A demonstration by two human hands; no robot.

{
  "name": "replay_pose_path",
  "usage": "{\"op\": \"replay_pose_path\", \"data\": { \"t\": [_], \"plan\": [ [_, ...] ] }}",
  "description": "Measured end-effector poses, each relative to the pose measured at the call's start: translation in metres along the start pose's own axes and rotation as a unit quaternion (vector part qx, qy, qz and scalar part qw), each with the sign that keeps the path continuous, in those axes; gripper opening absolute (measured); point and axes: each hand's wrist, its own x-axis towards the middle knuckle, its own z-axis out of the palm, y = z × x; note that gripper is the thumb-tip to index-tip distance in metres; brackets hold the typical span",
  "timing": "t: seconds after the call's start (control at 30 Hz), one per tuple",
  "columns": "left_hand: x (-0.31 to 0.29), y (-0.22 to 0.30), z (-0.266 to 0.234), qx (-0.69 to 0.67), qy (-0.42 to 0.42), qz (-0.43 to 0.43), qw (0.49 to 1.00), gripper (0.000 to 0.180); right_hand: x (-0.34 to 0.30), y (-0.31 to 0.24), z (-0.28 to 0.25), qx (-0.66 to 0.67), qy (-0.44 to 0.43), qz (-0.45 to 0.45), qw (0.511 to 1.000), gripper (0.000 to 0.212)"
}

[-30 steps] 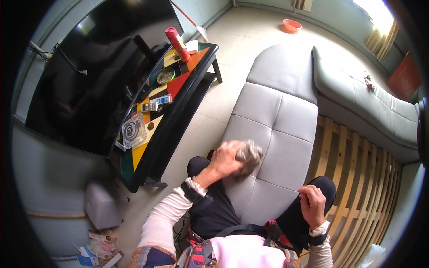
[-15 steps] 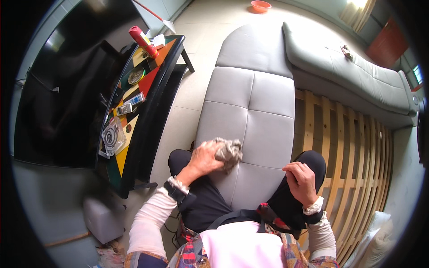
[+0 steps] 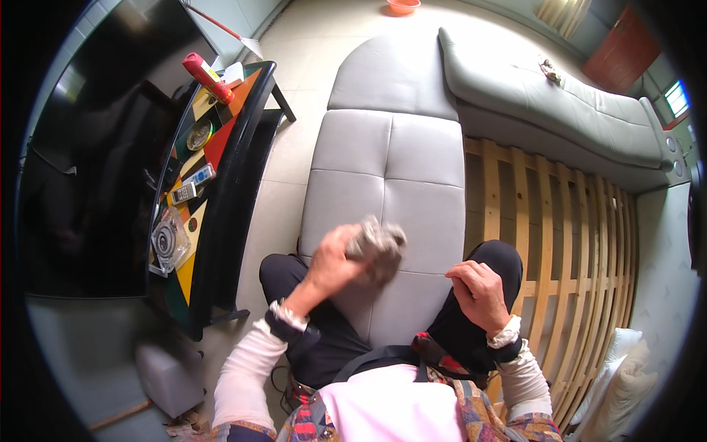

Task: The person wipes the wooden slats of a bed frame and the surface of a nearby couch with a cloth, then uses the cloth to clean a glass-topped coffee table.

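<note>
A crumpled grey-brown cloth (image 3: 378, 250) is in my left hand (image 3: 333, 264), its fingers closed around it. Cloth and hand are slightly blurred, over the near half of a long grey padded cushion (image 3: 420, 210) with stitched seams. The cushion stretches away from between my knees. My right hand (image 3: 480, 293) hovers by my right knee, beside the cushion's near right edge. Its fingers are curled together, and I see nothing in them.
On the right lies a slatted wooden frame (image 3: 543, 221), with a grey backrest (image 3: 545, 99) beyond it. A low black table (image 3: 247, 140) on the left carries a red spray can (image 3: 208, 78), remotes and a bagged coil. A large dark screen (image 3: 96, 169) stands behind it. An orange basin (image 3: 403, 6) sits far off.
My left hand has moved the cloth to the right across the cushion. The whole view has shifted a little, so the furniture appears further left. My right hand keeps its curled pose.
</note>
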Motion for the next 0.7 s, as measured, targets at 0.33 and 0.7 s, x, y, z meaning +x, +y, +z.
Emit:
{"op": "replay_pose_path", "data": {
  "t": [0.33,0.7],
  "plan": [
    [0.020,-0.045,0.007,0.156,0.038,-0.044,0.986,0.061,0.002,0.004,-0.001,0.008,0.007,-0.005,1.000,0.017],
    [-0.074,0.027,0.008,0.009,-0.303,-0.007,0.953,0.060,0.001,0.001,-0.001,0.001,-0.002,-0.004,1.000,0.017]
  ]
}}
